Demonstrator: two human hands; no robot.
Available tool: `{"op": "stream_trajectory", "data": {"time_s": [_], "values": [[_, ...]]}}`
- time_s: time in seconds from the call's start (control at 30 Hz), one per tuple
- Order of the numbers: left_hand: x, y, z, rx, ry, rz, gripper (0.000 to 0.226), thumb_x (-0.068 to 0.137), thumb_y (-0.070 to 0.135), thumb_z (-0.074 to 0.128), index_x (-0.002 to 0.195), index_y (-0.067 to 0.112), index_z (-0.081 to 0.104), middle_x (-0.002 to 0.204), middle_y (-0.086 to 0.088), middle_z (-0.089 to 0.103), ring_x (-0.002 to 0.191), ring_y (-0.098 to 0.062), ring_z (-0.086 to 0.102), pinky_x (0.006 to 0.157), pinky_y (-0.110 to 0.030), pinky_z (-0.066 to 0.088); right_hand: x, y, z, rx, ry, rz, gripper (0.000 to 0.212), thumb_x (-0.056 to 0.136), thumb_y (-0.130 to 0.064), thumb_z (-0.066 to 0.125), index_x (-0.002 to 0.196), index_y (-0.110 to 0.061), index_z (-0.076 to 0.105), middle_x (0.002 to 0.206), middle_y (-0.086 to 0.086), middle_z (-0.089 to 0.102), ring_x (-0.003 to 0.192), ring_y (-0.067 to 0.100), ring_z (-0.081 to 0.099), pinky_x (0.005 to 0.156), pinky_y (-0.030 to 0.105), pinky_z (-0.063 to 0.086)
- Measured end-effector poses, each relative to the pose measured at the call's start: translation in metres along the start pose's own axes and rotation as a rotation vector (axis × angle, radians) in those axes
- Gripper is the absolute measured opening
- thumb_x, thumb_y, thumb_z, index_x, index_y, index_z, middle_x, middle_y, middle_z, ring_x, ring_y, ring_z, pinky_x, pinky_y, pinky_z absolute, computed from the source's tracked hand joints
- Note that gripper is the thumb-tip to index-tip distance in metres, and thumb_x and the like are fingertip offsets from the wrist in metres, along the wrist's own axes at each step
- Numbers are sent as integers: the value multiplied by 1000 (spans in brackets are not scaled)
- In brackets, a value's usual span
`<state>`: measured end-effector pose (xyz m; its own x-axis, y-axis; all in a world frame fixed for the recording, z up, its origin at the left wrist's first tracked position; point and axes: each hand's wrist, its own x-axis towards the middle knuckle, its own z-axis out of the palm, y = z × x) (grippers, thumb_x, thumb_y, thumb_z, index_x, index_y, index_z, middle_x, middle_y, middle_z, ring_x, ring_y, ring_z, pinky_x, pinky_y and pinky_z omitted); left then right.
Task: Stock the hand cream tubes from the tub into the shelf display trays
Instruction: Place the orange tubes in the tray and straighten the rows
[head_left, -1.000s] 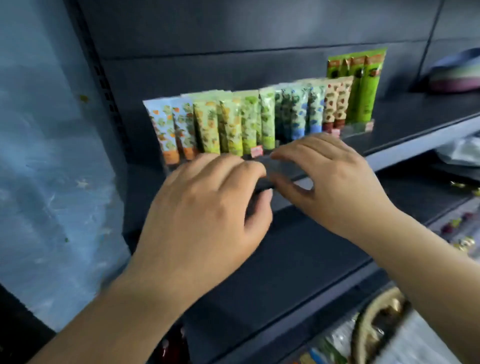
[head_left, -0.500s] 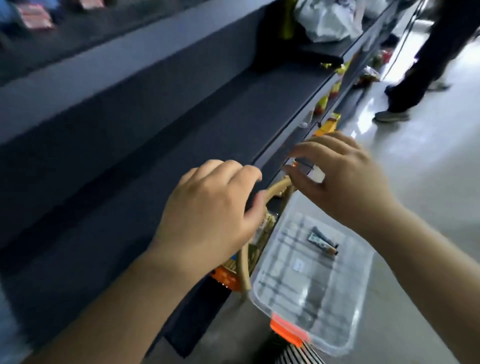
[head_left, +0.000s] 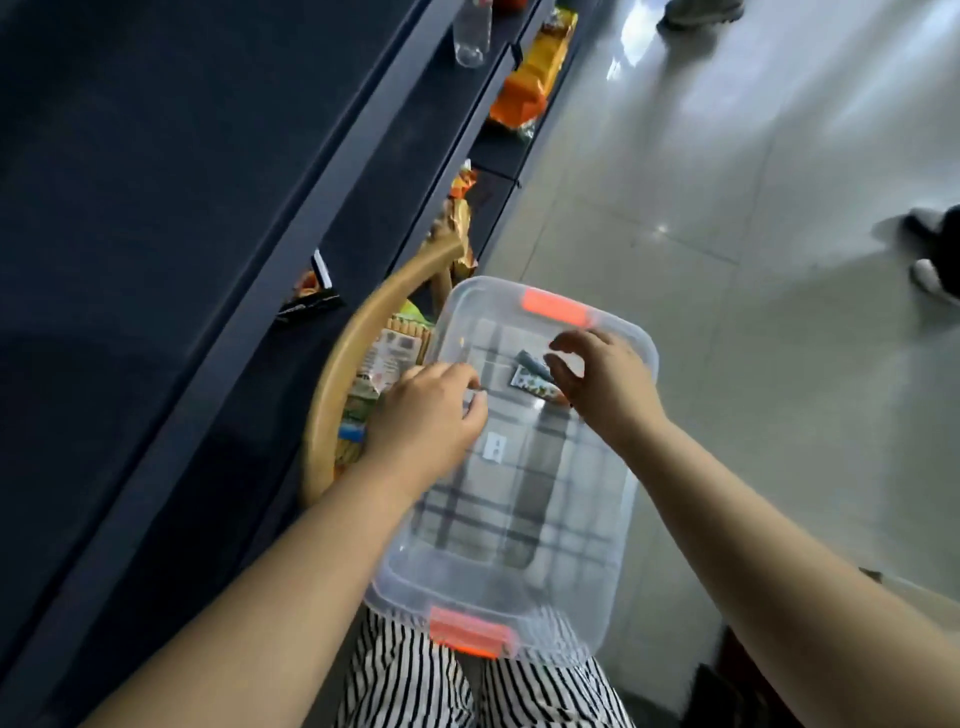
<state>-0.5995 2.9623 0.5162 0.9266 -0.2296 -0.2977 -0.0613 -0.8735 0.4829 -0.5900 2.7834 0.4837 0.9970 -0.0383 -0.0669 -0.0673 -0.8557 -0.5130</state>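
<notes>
- Dark shelving unit (head_left: 171, 218): fills left half of frame, running diagonally from lower left to upper centre; lower ledges carry orange snack packets (head_left: 524, 88) and a clear bottle (head_left: 471, 36) at top centre.
- Grey tiled floor (head_left: 727, 260): occupies right half of frame, glossy with light reflections; shoes of other persons at top right and right edge.
- Clear plastic tub (head_left: 613, 525): centre of frame, rectangular, with orange latches (head_left: 555, 307) at far and near ends; checked pattern visible through base; small white label on base near centre.
- Striped black-and-white trousers (head_left: 415, 680): bottom centre, directly below tub.
- Tan curved handle (head_left: 343, 374): just left of tub, arching over packaged goods on lower shelf.
- Left hand (head_left: 426, 415): over left rim of tub, fingers loosely curled, holding nothing visible.
- Right hand (head_left: 605, 384): inside far end of tub, fingers spread and bent, hovering just beside tubes; contact cannot be told.
- Hand cream tubes (head_left: 532, 383): two, lying in far part of tub, between both hands, near far orange latch; one patterned, one darker behind it.
</notes>
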Motion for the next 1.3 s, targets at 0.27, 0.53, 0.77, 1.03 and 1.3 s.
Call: {"op": "stream_trajectory", "data": {"time_s": [0.27,0.53,0.77,1.03,1.3], "values": [[73,-42,134,-239,-247,-327,18,92,28,47,94,15,61,101,-6,65,97,-27,56,74,-28,41,34,97,125,-7,-305,492,30,91,-19,51,118,-9,59,123,18,58,114,33,51,89,31,36],[103,-66,208,-374,-282,-471,23,93,27,48,103,12,63,108,-6,65,101,-25,57,71,-23,37,61,144,203,-17,-246,531,36,91,-20,50,123,-4,52,124,20,54,118,35,46,95,38,37],[108,-86,240,-537,-329,-689,13,90,23,48,80,20,55,92,-4,64,77,-18,52,55,-20,36,49,152,218,60,-268,634,26,89,-25,55,109,-12,65,113,15,53,113,28,48,90,25,33],[106,-78,272,-981,-371,-1026,26,92,28,52,67,19,52,60,5,57,57,-10,48,55,-22,37,48,150,219,117,-341,771,23,85,-32,61,102,-17,64,108,10,67,104,29,59,82,30,43],[104,-56,305,-1143,-127,-1018,20,86,16,61,96,-1,68,73,-3,63,71,-18,58,62,-23,44,17,153,228,458,-218,1090,24,88,-26,58,100,-8,68,104,14,69,98,30,63,88,39,51]]}}
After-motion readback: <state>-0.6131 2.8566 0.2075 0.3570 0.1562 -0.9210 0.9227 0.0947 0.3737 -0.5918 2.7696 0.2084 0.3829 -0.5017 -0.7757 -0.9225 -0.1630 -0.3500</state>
